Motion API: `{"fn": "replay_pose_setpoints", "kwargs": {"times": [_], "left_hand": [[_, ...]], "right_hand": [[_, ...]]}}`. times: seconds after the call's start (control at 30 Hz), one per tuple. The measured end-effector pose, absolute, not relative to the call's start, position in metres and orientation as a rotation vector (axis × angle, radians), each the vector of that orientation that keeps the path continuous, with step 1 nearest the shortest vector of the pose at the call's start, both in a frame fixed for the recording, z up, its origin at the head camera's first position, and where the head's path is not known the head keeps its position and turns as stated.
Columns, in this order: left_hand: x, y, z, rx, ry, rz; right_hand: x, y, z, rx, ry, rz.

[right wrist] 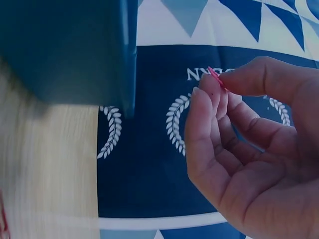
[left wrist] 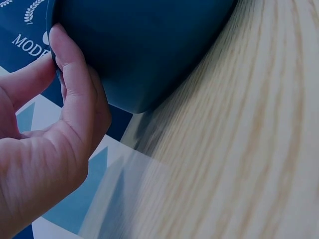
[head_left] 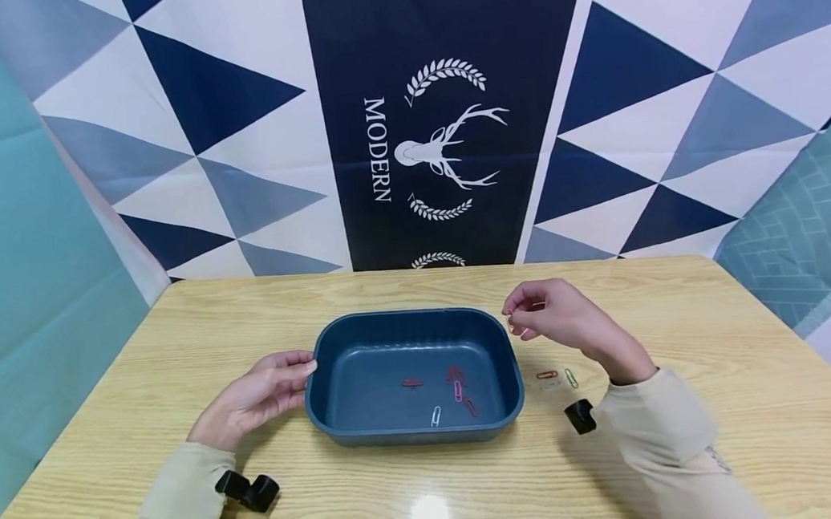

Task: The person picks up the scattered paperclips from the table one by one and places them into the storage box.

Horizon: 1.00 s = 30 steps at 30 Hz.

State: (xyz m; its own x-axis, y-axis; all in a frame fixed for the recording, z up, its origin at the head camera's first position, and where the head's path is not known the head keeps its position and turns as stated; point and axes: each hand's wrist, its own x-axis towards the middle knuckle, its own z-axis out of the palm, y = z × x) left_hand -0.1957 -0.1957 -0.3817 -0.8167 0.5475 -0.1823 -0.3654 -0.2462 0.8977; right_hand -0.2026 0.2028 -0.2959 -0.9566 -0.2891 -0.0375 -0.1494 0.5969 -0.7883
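Note:
A dark blue rectangular plastic bin (head_left: 416, 435) stands on the table. My left hand (head_left: 269, 394) holds its left side, thumb and fingers pinching the rim (left wrist: 52, 15). Inside the bin lie several paper clips, among them a white clip (head_left: 436, 416), a pink clip (head_left: 458, 391) and a few red ones (head_left: 412, 383). Just off the bin's right rim, my right hand (head_left: 560, 314) is raised and pinches a pinkish-red paper clip (right wrist: 215, 77) between thumb and fingertips. On the table below that hand are a red clip (head_left: 547, 375), a green clip (head_left: 572, 378) and a white clip (head_left: 550, 385).
The light wood table (head_left: 360, 496) ends at a patterned cloth backdrop (head_left: 254, 126) behind the bin. Black wrist cameras are strapped to both sleeves (head_left: 186, 501).

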Motion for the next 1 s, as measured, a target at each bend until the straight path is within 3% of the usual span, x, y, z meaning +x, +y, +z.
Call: {"fn": "replay_pose_setpoints", "kwargs": {"times": [1.0], "left_hand": [[-0.197,-0.195,-0.383,0.198,1.443,2.092]], "right_hand": [[-0.217,0.152,-0.291,-0.469,2.549,-1.278]]}}
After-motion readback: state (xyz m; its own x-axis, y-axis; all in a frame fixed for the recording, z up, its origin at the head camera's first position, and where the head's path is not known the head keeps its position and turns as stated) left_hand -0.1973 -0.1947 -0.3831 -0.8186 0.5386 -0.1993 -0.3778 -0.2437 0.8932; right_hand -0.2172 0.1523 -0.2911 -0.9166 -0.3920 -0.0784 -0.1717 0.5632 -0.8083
